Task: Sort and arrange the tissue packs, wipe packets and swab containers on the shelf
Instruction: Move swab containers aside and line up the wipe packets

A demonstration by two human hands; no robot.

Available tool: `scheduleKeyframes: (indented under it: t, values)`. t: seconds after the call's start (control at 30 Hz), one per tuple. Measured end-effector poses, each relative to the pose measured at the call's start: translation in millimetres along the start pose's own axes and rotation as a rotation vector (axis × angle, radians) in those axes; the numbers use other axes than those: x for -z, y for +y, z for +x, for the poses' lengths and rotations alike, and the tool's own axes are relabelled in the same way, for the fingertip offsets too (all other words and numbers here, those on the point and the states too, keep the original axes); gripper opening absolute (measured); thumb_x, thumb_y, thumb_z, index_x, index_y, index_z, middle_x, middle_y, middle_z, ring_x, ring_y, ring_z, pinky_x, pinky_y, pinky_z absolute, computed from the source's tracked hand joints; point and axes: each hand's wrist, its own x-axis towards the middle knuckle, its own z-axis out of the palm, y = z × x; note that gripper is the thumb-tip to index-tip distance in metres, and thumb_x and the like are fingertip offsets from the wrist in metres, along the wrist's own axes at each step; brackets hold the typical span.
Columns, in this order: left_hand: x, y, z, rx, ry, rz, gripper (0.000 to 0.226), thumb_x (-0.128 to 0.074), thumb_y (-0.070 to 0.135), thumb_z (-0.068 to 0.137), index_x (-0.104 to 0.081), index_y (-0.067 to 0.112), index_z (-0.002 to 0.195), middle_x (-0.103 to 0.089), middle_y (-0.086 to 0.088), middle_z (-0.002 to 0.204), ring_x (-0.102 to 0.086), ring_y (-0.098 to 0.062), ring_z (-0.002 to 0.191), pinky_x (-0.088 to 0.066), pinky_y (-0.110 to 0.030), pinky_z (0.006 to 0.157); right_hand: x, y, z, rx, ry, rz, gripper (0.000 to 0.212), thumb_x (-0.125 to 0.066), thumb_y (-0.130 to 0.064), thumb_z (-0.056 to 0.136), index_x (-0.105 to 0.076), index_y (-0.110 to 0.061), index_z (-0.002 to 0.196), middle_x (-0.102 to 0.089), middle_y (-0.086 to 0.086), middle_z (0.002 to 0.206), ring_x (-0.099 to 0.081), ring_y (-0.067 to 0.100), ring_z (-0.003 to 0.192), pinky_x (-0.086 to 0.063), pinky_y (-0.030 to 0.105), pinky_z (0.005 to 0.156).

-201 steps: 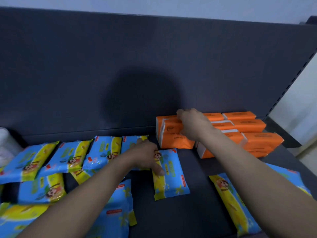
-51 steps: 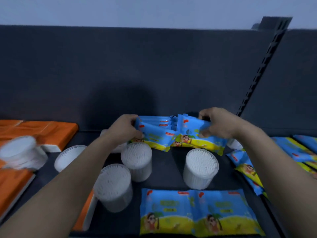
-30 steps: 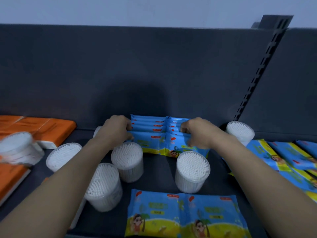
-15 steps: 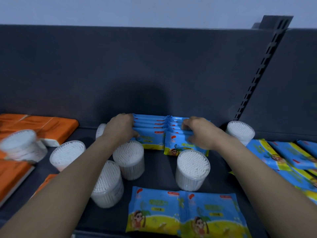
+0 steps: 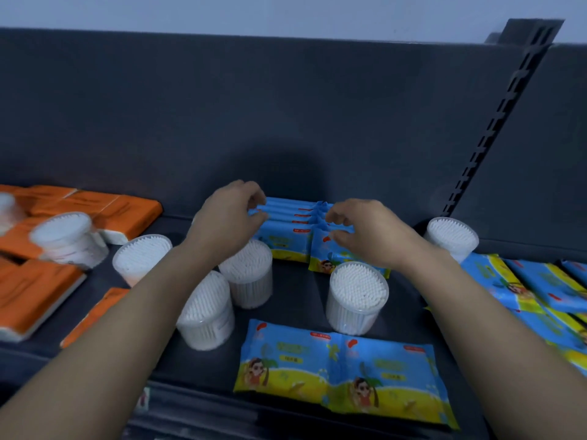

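A row of blue-and-yellow wipe packets (image 5: 287,246) stands on edge against the shelf's dark back panel. My left hand (image 5: 227,225) curls its fingers and thumb round the row's left end. My right hand (image 5: 367,238) curls over the top of the row's right packets, its thumb on the front one. Several round clear swab containers stand around my wrists: one (image 5: 357,296) under the right wrist, two (image 5: 251,277) (image 5: 206,309) under the left. Orange tissue packs (image 5: 127,214) lie flat at the left.
Two wipe packets (image 5: 336,366) lie flat side by side at the shelf's front edge. More wipe packets (image 5: 524,287) overlap at the right. Further swab containers sit at the left (image 5: 139,258), on the tissue packs (image 5: 68,239) and at the back right (image 5: 451,238). A slotted upright (image 5: 508,122) rises at the right.
Both hands carried the bunch of wipe packets back and stood it against the back panel. Since half a second ago the fingers have loosened and spread a little.
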Motion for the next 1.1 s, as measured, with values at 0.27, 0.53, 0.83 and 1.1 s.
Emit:
scheduleKeyframes:
  t: [0.27, 0.53, 0.83, 1.1]
  values:
    - [2.8, 42.4, -47.3, -0.064, -0.358, -0.142, 0.019, -0.074, 0.016, 0.077, -0.064, 0.014, 0.092, -0.064, 0.003, 0.089, -0.056, -0.007, 0.078, -0.043, -0.013, 0.069, -2.2, -3.6, -23.9, 0.026, 0.040, 0.067, 0.031, -0.058, -0.026, 0.089, -0.060, -0.017, 0.118, -0.062, 0.000, 0.118, -0.057, 0.019, 0.109, -0.045, 0.033, 0.093]
    - [-35.5, 37.6, -75.8, -0.142, -0.921, 0.121, 0.048, -0.076, 0.020, 0.074, -0.054, 0.015, 0.117, -0.057, -0.001, 0.117, -0.055, -0.018, 0.104, -0.047, -0.033, 0.089, 5.1, -3.0, -93.8, -0.203, 0.086, 0.091, 0.043, -0.063, -0.038, 0.086, -0.056, -0.016, 0.123, -0.062, 0.001, 0.116, -0.057, 0.019, 0.108, -0.044, 0.030, 0.093]
    - [-7.7, 13.0, -111.3, -0.199, -0.516, -0.058, 0.036, -0.068, 0.014, 0.082, -0.058, 0.009, 0.116, -0.058, -0.008, 0.117, -0.054, -0.022, 0.109, -0.042, -0.029, 0.090, -21.3, -52.4, -125.9, -0.256, 0.097, 0.036, 0.047, -0.064, -0.028, 0.086, -0.051, -0.016, 0.130, -0.056, 0.005, 0.128, -0.053, 0.024, 0.116, -0.042, 0.034, 0.097]
    - [43.0, -41.1, -109.3, 0.014, -0.220, 0.179, 0.058, -0.068, 0.048, 0.075, -0.052, 0.023, 0.125, -0.046, -0.005, 0.126, -0.038, -0.029, 0.118, -0.032, -0.040, 0.098, -38.4, -100.9, -73.5, -0.125, -0.012, -0.022, 0.058, -0.063, -0.037, 0.087, -0.042, -0.019, 0.138, -0.045, 0.006, 0.141, -0.040, 0.024, 0.129, -0.034, 0.029, 0.100]
